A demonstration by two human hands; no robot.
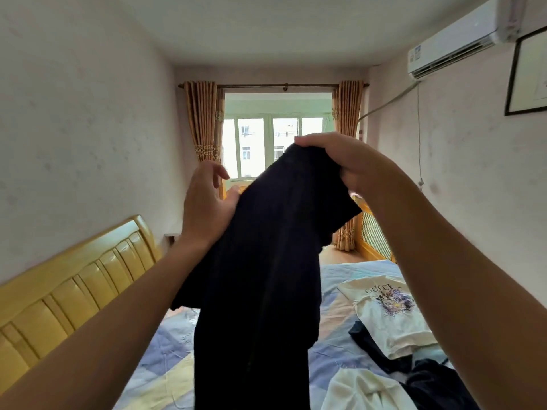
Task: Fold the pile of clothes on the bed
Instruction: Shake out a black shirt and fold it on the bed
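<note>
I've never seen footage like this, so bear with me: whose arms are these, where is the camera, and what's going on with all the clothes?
There is no machine here. The single picture comes from a wide-angle camera worn on a person's head, looking forward and down, so both arms reach in from the bottom corners. The right hand grips the top of a dark garment with curled fingers and holds it up so it hangs. The left hand touches the garment's side edge with its fingers loosely spread. Below is the bed with a patchwork sheet. On its right side lie a cream printed T-shirt, other dark clothes and a pale garment, not yet folded.
</note>
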